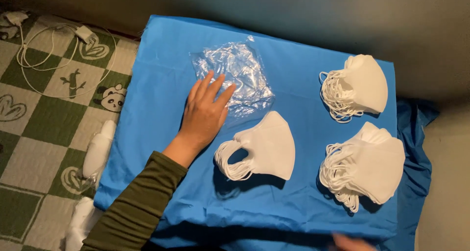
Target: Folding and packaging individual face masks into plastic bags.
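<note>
My left hand point(205, 114) lies flat, fingers spread, on the blue cloth point(156, 84), its fingertips resting on a stack of clear plastic bags point(240, 72). Just right of the hand sits a small pile of white face masks point(267, 145). Two bigger piles of white masks lie farther right, one at the back point(364, 84) and one nearer me point(372, 167). Only a sliver of my right hand point(352, 242) shows at the bottom edge; its fingers are hidden.
The blue cloth covers a raised surface on a green and white checked mat point(39, 133). A white cable with a charger point(83, 34) lies on the mat at the back left. Bagged white masks point(98, 150) lie along the cloth's left edge.
</note>
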